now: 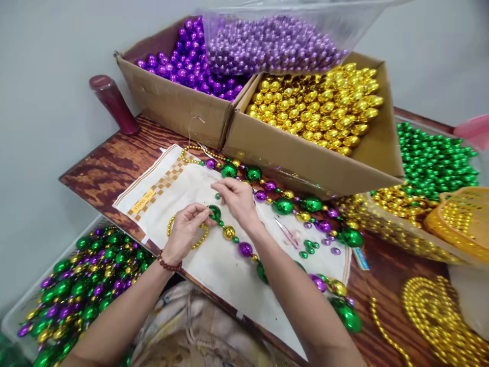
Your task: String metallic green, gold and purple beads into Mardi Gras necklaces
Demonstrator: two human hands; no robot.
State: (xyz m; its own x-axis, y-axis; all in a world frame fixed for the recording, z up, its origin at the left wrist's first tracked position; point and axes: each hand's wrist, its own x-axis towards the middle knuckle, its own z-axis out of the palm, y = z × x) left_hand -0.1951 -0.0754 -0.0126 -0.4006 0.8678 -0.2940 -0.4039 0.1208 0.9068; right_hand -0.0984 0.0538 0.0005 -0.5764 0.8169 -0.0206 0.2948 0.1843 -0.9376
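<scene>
My left hand [186, 225] is closed in a pinch at the end of a bead strand [229, 233], beside a large green bead [215, 213]. From there the strand of green, gold and purple beads runs right, passing under my right forearm. My right hand [240, 200] hovers just above, its fingertips pressed together; what they hold is too fine to make out. A small green bead [217, 195] shows beside those fingertips. Below my left fingers, a loop of small gold beads [202, 237] rests on the white cloth [244, 290]. A second strand [283, 206] lies behind my right hand.
Pink-handled snips [291, 237] lie near loose green beads [310, 245]. Cardboard boxes of purple beads [191, 56] and gold beads [317, 107] stand behind, a bag of lilac beads [275, 46] on top. A yellow basket [458, 214] is right; a bin of finished-looking strands [91, 280] sits left.
</scene>
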